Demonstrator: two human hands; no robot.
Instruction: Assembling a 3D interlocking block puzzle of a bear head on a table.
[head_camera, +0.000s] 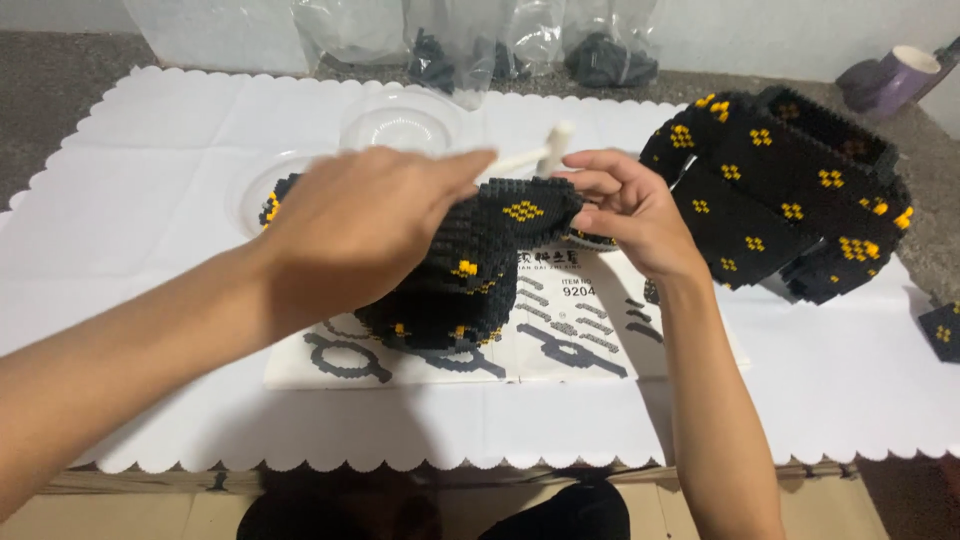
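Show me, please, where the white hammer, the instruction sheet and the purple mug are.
white hammer (553, 143), head view, on its head.
instruction sheet (575, 345), head view, on its printed lower middle.
purple mug (893, 78), head view, on its side wall.

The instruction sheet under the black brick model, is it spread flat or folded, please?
Spread flat: the instruction sheet lies open on the white table cover, diagrams showing.

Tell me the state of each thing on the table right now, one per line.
Left hand: gripping a small white hammer over the model.
Right hand: fingers pinching the model's edge.
Black and yellow brick model: partly built, resting on the instruction sheet.
Larger brick section: set aside, untouched.
Clear dishes: upright.
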